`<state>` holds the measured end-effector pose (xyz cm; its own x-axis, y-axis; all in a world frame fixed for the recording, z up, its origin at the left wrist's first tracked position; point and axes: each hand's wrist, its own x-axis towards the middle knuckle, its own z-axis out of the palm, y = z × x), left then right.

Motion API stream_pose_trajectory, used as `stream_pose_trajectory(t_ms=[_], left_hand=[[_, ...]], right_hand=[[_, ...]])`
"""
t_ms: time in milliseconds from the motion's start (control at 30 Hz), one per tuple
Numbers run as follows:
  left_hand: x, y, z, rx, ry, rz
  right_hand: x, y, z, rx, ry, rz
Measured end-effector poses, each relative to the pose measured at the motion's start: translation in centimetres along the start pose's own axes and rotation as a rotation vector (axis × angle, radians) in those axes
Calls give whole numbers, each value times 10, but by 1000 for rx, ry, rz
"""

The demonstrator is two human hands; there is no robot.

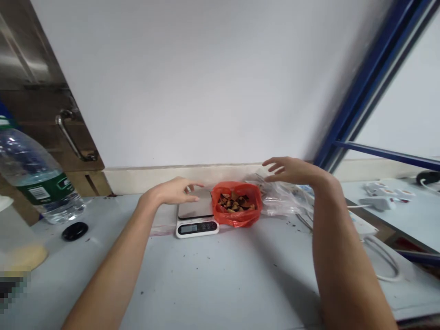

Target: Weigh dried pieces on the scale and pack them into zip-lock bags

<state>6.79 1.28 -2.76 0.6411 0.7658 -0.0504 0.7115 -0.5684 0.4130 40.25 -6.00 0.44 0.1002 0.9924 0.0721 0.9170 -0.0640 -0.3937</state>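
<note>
A white kitchen scale (197, 228) with a small display lies on the table. Right beside it, a red plastic bag (237, 222) stands with its mouth spread, holding several dark-and-pale dried pieces (237, 202). My left hand (176, 190) hovers over the scale's left side, fingers apart and nothing in them. Above the clear plastic bags (280, 199), to the right of the red bag, my right hand (290, 172) is raised with its fingers spread and empty.
At the left stand a large water bottle (44, 188) with a green label and a black oval object (74, 231). Behind the table rises a white wall (192, 91). A blue metal frame (343, 123), white cables (388, 266) and plugs (381, 201) are on the right.
</note>
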Motion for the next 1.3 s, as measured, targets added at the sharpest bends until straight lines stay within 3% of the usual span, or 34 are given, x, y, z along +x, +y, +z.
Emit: stream_pose_trajectory(t_ms=[67,167,367,467,567,667,767,867,967,1033,1133,1300], left_hand=[[4,21,6,-27,-18,102],[8,43,15,-59,-63,211],[11,57,25,-45,-112,273],[11,58,25,-25,-118,264],[12,58,25,-47,-64,257],[16,58,27,-136,111,238],[20,58,29,-261,313,181],[22,59,30,-438,377,136],[21,57,29,-611,335,150],[21,52,27,-725,310,160],[20,41,22,-874,357,129],[15,28,12,-879,466,41]], right_hand=[[1,20,2,50,-84,132],[1,40,8,207,-171,216],[-6,65,9,465,-120,134],[-11,67,4,487,-58,121],[-14,55,-4,430,125,126],[-18,32,-13,401,270,37],[-22,2,-17,424,275,-133],[-26,-27,-14,502,264,-335],[-25,-46,-6,639,237,-498],[-23,-51,-1,709,215,-527],[-16,-52,4,691,139,-408],[-5,-46,11,572,-177,-258]])
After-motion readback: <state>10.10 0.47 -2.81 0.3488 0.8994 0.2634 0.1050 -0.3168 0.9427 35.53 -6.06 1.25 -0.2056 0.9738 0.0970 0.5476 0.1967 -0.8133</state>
